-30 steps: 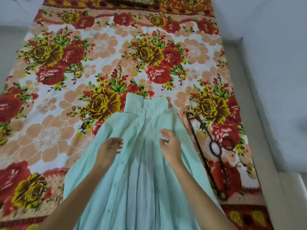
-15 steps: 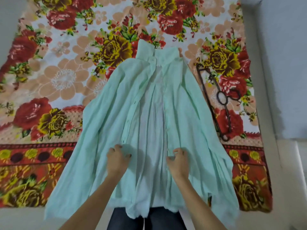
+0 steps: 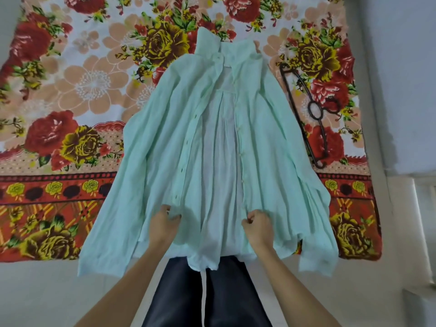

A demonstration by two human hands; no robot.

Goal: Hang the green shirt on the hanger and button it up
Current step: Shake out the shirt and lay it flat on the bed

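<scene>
The pale green shirt (image 3: 165,138) lies front up on the bed, unbuttoned, collar at the far end and hem hanging over the near edge. Its two front panels are spread apart, showing the inside of the back. My left hand (image 3: 164,224) grips the left front panel near its lower placket. My right hand (image 3: 257,224) grips the right front panel at the same height, beside the button row. A dark wire hanger (image 3: 306,121) lies flat on the bedsheet just right of the shirt, apart from both hands.
A floral bedsheet (image 3: 70,90) in red, yellow and peach covers the bed. A pale wall or floor (image 3: 401,67) runs along the right. My dark trousers (image 3: 200,291) show below the hem, against the bed's near edge.
Both hands have slid from the shirt's chest area down the front panels to near the hem. The view has tilted down, and the shirt now lies more spread out.
</scene>
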